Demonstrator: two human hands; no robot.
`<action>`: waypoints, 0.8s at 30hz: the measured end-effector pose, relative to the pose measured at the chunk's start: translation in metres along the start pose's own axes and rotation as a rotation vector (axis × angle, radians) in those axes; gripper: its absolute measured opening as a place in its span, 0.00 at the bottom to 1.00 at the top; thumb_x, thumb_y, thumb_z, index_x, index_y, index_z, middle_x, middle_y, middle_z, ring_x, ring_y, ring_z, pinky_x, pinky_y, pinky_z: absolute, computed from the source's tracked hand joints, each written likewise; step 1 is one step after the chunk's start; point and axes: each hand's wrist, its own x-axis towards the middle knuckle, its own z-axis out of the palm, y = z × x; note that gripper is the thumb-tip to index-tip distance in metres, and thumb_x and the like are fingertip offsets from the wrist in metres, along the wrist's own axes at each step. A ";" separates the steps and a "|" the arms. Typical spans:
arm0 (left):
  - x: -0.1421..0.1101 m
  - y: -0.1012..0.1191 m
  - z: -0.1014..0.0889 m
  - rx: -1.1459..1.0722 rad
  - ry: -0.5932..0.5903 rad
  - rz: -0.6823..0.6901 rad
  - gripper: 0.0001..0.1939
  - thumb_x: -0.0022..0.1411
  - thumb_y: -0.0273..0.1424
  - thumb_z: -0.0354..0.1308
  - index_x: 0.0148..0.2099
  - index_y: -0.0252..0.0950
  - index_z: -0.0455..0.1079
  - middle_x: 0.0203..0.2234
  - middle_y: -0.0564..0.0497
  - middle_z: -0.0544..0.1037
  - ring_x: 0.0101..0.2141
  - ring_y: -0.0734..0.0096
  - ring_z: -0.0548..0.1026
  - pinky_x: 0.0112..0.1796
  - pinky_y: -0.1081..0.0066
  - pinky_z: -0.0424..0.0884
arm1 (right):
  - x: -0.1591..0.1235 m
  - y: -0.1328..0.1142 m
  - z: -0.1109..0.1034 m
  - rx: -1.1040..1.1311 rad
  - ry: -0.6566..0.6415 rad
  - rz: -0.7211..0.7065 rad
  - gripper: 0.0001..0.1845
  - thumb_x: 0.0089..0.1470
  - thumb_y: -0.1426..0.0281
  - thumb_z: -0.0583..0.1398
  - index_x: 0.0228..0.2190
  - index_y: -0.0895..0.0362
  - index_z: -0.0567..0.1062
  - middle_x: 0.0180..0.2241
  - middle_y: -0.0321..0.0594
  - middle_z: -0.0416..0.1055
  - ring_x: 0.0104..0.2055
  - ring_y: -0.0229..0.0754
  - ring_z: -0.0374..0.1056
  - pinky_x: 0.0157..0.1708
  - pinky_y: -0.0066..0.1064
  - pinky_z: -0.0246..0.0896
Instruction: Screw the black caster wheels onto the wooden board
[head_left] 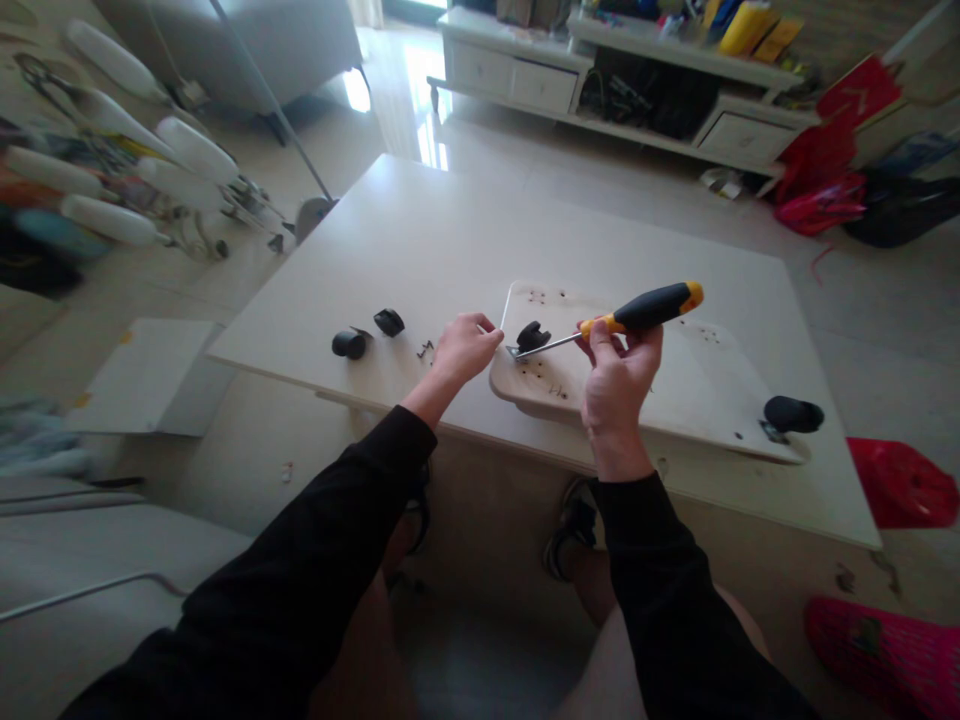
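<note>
The right hand [622,385] grips a screwdriver [652,305] by its black-and-yellow handle, the thumb and fingers wrapped around its front part. The metal shaft slants down to the left, its tip at the mounting plate of a black caster [533,336]. The left hand [469,345] is beside that plate, fingers curled and fingertips at the edge of a pale board [697,390]; whether they pinch anything, I cannot tell.

The caster sits on the left end of the board, which lies flat on the white surface [600,240], along its near side. Groups of small holes mark the board, and a second caster [793,414] stands at its near right corner. Left of the left hand, several small screws [426,349] lie on the surface, with two loose casters [349,344] farther left, near each other.

Beyond the surface, a low white cabinet [517,85] stands across the glossy floor [480,150], and a red stool [900,482] is at the right.
</note>
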 end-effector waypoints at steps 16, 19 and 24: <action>0.004 -0.003 0.002 -0.030 -0.001 -0.001 0.12 0.67 0.35 0.58 0.41 0.37 0.82 0.37 0.42 0.86 0.36 0.62 0.82 0.38 0.67 0.74 | 0.001 0.007 0.000 -0.005 -0.015 -0.032 0.19 0.54 0.62 0.68 0.43 0.49 0.67 0.40 0.31 0.74 0.38 0.35 0.78 0.45 0.38 0.82; 0.005 -0.004 0.003 -0.030 -0.001 0.004 0.12 0.67 0.35 0.58 0.41 0.37 0.82 0.37 0.43 0.86 0.36 0.62 0.82 0.37 0.67 0.74 | 0.000 0.005 0.001 0.005 -0.008 -0.032 0.19 0.54 0.62 0.68 0.42 0.50 0.67 0.40 0.31 0.73 0.38 0.35 0.78 0.47 0.40 0.82; 0.007 -0.007 0.004 -0.037 0.004 0.017 0.11 0.66 0.35 0.58 0.40 0.38 0.81 0.35 0.44 0.86 0.34 0.63 0.81 0.36 0.68 0.73 | -0.001 0.005 0.003 0.046 -0.003 -0.013 0.20 0.53 0.63 0.69 0.42 0.50 0.67 0.40 0.30 0.73 0.39 0.35 0.78 0.47 0.39 0.82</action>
